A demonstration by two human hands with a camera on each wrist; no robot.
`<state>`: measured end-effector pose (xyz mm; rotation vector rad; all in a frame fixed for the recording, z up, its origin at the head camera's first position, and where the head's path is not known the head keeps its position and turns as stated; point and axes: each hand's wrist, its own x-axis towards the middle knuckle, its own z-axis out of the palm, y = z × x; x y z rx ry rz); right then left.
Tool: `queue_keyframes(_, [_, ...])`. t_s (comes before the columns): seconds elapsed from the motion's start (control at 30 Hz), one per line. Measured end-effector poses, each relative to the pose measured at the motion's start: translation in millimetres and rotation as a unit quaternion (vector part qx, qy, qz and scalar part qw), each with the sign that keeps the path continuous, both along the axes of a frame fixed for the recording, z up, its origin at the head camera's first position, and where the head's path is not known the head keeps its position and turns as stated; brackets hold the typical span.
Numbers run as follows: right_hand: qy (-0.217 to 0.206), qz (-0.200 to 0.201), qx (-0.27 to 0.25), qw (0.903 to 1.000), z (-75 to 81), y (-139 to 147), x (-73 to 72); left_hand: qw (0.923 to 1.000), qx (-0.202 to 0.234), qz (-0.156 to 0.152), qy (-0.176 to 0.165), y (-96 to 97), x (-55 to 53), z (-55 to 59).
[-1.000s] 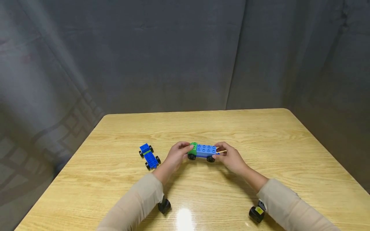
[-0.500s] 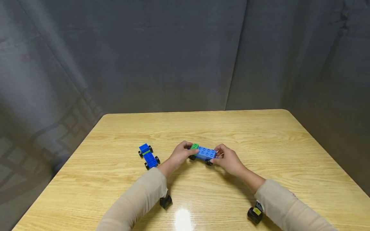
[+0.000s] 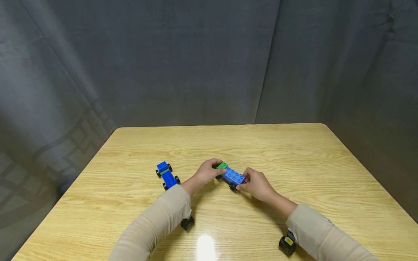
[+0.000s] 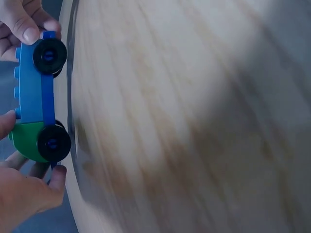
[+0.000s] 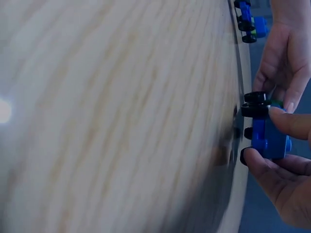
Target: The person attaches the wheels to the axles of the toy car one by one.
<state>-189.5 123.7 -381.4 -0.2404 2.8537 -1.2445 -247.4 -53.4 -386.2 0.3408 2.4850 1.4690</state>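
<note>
A toy car [image 3: 233,176] of building blocks is between the hands, with a light blue studded block, a green front piece [image 4: 28,141] and black wheels. My left hand [image 3: 205,172] grips the green end, its thumb over the top. At the opposite end, my right hand [image 3: 258,185] pinches the blue rear between thumb and fingers. The left wrist view shows the car side-on, with wheels [image 4: 50,56] on a darker blue base. In the right wrist view, the rear of the car [image 5: 276,138] faces me. Whether its wheels touch the table cannot be told.
A second toy car [image 3: 168,175], dark blue with a green stripe, stands on the wooden table [image 3: 294,152] left of my left hand; my left sleeve partly covers its near end. Black wrist cameras [image 3: 287,245] hang under both sleeves. Grey curtains [image 3: 196,65] surround the table.
Both hands have turned the toy car: its blue rear has swung nearer to me and its green end slightly away. The second toy car stays in place.
</note>
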Motion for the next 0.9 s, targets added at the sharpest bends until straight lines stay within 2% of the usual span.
queue_keyframes(0.1, [-0.008, -0.001, 0.015, 0.9999, -0.4, -1.8, 2.7, 0.9997, -0.019, -0.012, -0.002, 1.3, -1.4, -2.5])
queue_keyframes(0.43, [-0.022, -0.006, 0.03, 0.9993, -1.2, -4.6, 7.6, 0.9991, -0.016, -0.03, -0.024, 1.2, -0.1, -2.5])
queue_keyframes(0.67, [-0.021, 0.008, 0.048, 0.9986, 1.3, -4.1, 5.1, 0.999, -0.018, -0.037, -0.015, 0.9, -2.2, -0.6])
queue_keyframes(0.9, [-0.051, 0.026, 0.051, 0.9971, 8.8, -0.3, 3.0, 0.9988, -0.028, -0.038, -0.012, -2.3, -4.5, 2.0])
